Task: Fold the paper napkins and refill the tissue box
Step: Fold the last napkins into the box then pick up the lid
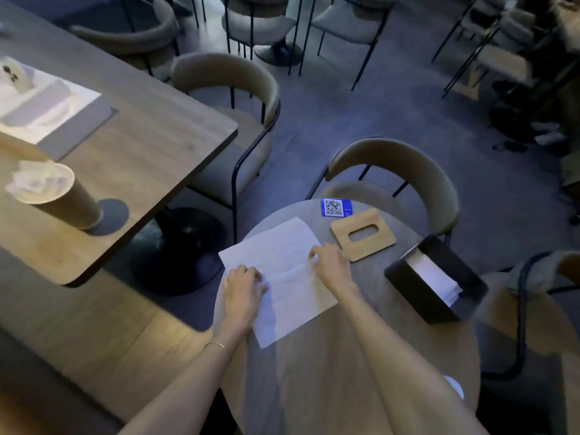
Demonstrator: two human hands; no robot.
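Napkin (282, 277) flat on round table (329, 372), long axis running away-left. My left hand (243, 290) presses its near-left edge, fingers flat; right hand (329, 262) pinches the right edge. Open tissue box (436, 277) lies to the right.

Napkin (282, 271) flat on table (329, 372) under both grips; lid (362, 234) just right of right grip (331, 265), tissue box (436, 277) farther right, stack inside.

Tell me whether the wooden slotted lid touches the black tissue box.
Apart. The head view shows bare round tabletop between the wooden slotted lid and the black tissue box.
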